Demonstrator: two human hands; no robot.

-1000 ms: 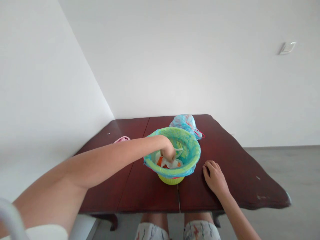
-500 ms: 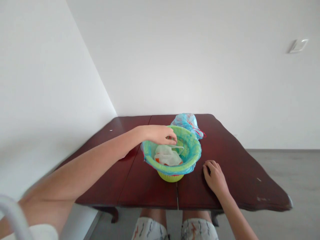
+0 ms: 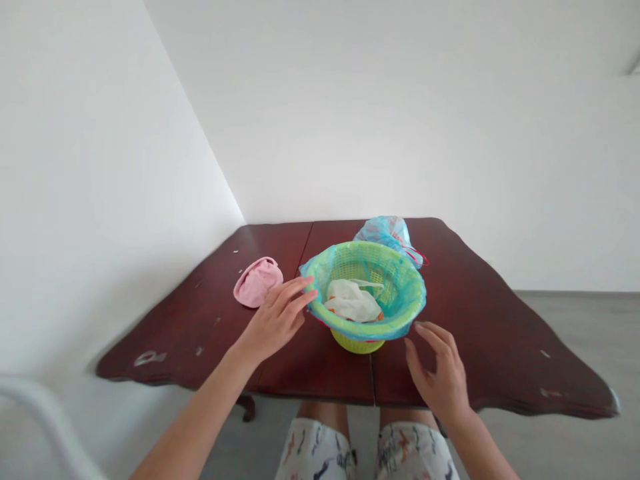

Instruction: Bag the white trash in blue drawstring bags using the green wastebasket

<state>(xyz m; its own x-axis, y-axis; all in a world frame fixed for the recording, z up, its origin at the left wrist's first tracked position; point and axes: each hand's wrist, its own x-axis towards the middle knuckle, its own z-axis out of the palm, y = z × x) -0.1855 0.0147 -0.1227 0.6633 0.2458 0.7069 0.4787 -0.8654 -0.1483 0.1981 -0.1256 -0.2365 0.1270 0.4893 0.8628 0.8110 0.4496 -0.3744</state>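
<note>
A green plastic basket (image 3: 350,249) with a blue bag lining (image 3: 407,300) folded over its rim stands near the table's middle. Inside it lies a crumpled white plastic bag (image 3: 353,300) with orange marks. My left hand (image 3: 280,313) is at the basket's left rim, fingers spread, its fingertips at or just over the lining. Close to the basket's right front side is my right hand (image 3: 440,367), thumb and fingers apart and holding nothing. Just beyond my left hand, a pink cloth item (image 3: 257,283), perhaps a cap, lies on the table.
Behind the basket sits a filled blue plastic bag (image 3: 385,230) with a red drawstring. The dark red wooden table (image 3: 500,347) has wavy edges and meets the white wall at the back. A blurred white curved bar (image 3: 45,413) shows at lower left.
My left hand has drawn back from over the basket to its left rim, uncovering the pink cloth item. My right hand has lifted and opened beside the basket. The view has shifted slightly.
</note>
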